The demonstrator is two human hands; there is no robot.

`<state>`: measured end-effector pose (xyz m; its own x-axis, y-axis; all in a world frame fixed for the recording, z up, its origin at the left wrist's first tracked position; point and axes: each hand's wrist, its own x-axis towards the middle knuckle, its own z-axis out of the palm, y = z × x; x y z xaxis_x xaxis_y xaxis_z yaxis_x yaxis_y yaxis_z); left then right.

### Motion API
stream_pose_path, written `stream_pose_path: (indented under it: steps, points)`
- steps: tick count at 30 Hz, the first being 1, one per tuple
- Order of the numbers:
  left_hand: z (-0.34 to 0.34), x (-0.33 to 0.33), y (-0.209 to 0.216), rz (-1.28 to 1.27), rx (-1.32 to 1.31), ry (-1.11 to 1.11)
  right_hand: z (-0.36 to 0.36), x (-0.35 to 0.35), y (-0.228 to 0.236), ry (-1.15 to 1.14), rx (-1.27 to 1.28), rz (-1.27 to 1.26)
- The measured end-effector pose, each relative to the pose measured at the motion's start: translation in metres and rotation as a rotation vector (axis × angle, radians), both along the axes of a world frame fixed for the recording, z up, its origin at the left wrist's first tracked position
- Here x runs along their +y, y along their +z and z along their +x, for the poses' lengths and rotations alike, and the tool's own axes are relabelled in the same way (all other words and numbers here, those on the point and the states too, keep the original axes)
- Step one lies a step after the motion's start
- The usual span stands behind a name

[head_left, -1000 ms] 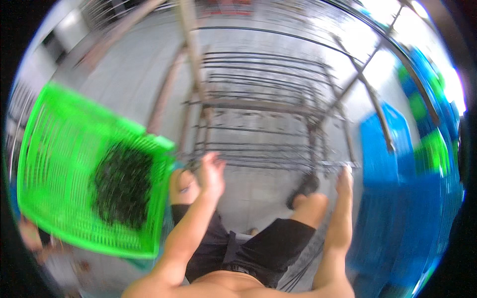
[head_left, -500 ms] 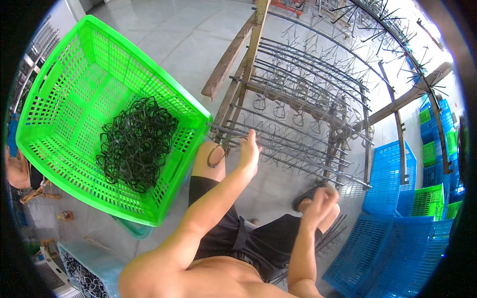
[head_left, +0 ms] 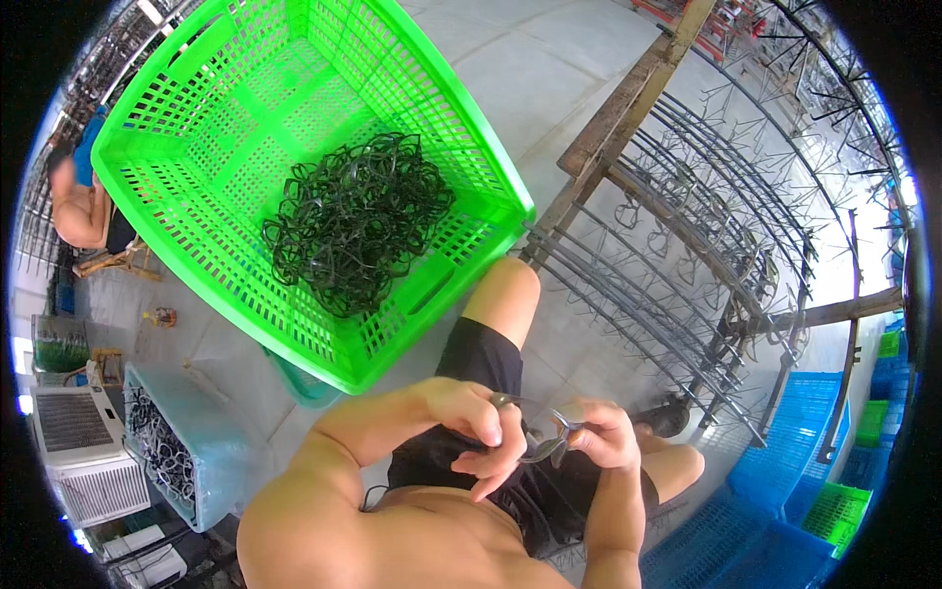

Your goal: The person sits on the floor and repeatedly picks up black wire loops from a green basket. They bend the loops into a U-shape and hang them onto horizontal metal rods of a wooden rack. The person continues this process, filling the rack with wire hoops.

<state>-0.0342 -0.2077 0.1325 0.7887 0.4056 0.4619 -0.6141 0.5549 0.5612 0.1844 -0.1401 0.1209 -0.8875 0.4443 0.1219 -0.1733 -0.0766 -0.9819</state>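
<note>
In front of my lap, a thin grey metal loop (head_left: 533, 401) spans the gap between my hands. My left hand (head_left: 481, 437) pinches its left end, with some fingers curled loosely below. At the other end, my right hand (head_left: 603, 435) grips it with thumb and fingers closed, beside a shiny flared part (head_left: 561, 429); whether that belongs to the loop I cannot tell. To the left, a big bright green basket (head_left: 461, 108) sits tilted toward me. Tangled black loop-shaped pieces (head_left: 358, 221) lie heaped inside it.
A wooden rack (head_left: 628, 108) carries several metal rods with thin hooks, some with loops hanging. Blue crates (head_left: 785, 422) and a green crate (head_left: 834, 515) stand at the right. A pale blue bin (head_left: 221, 442) of metal pieces stands lower left. Another person (head_left: 83, 211) sits far left.
My left hand has drawn back from the rack with the loop, and my right hand has come in to hold its other end. The view has shifted left.
</note>
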Motion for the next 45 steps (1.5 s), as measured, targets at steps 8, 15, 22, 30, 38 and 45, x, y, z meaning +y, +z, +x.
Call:
stream_pose_path:
  steps: [8,15,22,30,38,45]
  points:
    - [-0.102,0.037,-0.047,-0.516,1.079,1.125,0.079,-0.018,-0.022,-1.031,0.046,-0.273]
    - [-0.376,-0.045,-0.138,-0.725,2.406,1.262,0.223,0.034,0.027,-1.997,0.226,-0.104]
    - [-0.288,0.036,-0.154,-0.749,2.518,0.863,0.334,0.069,-0.037,-2.170,0.319,-0.216]
    - [-0.258,0.030,-0.096,-0.557,2.412,1.310,0.292,0.092,-0.050,-1.890,0.378,-0.471]
    - [-0.264,0.053,-0.087,-0.469,1.784,1.914,0.285,0.101,-0.047,-1.934,0.381,-0.507]
    - [-0.190,0.052,-0.087,-0.197,1.906,1.765,0.285,0.094,-0.044,-1.859,0.373,-0.444]
